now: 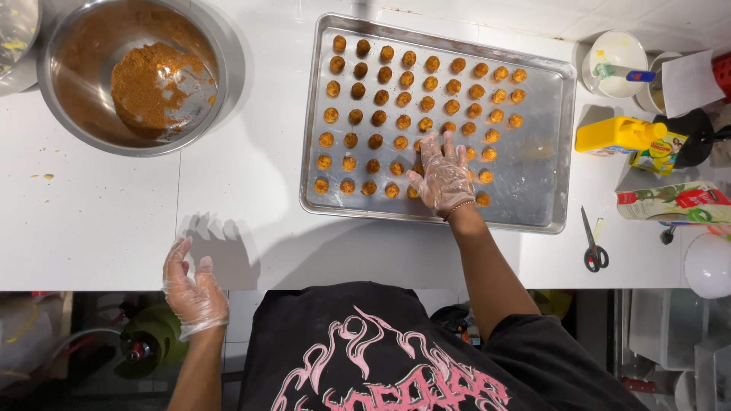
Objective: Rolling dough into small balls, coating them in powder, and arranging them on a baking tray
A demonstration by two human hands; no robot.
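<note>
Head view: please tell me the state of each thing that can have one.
Baking tray: partly filled with rows of small balls, right part bare.
Metal bowl: some orange crumb mixture left.
Scissors: lying closed.
Right hand: gloved, flat over the balls.
Left hand: gloved, open, holding nothing.

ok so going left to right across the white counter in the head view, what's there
round steel bowl of orange-brown crumbs → rectangular metal baking tray with rows of small orange-brown balls, gloved right hand on them → black-handled scissors → yellow plastic bottle → white round bowl
</note>
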